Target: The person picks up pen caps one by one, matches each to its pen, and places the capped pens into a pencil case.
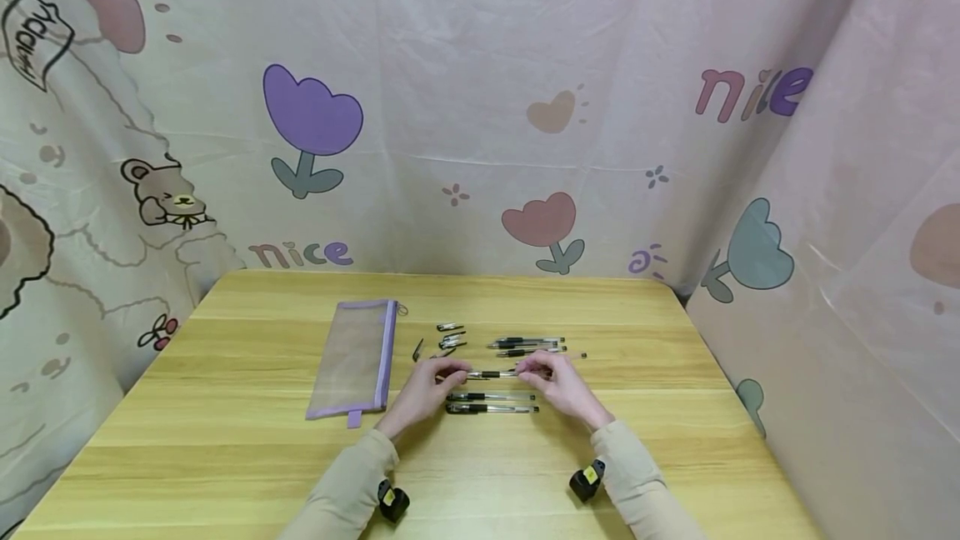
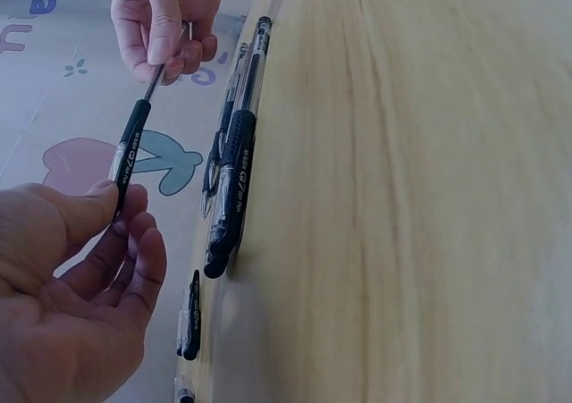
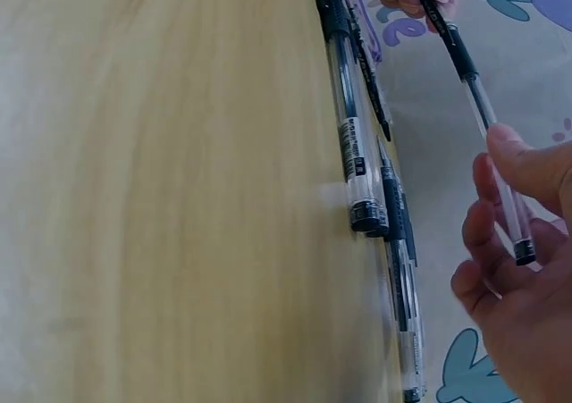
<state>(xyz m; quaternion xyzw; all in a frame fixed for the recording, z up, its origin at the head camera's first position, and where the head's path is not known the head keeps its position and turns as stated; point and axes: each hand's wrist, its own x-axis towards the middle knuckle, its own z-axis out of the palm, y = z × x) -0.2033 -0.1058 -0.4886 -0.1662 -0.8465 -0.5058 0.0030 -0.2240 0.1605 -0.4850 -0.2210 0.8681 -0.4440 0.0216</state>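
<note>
Both hands hold one gel pen [image 1: 492, 374] crosswise above the table. My left hand [image 1: 426, 390] pinches its black cap [image 2: 130, 148] between thumb and fingertips. On the other side, my right hand [image 1: 558, 388] grips the clear barrel [image 3: 483, 108] near its black end plug. Just in front of the hands lie two capped gel pens [image 1: 491, 408], side by side with their caps to the left. Several uncapped gel pens [image 1: 528, 343] are beyond the right hand, tips pointing left. Loose pen caps [image 1: 452, 342] lie beyond the left hand, partly hidden by its fingers.
A flat mesh zip pouch [image 1: 351, 361] with purple edging lies left of the pens. The wooden table [image 1: 225, 457] ends at a printed curtain [image 1: 450, 123] behind and at both sides. A small black device [image 1: 587, 480] hangs at the right sleeve, another at the left.
</note>
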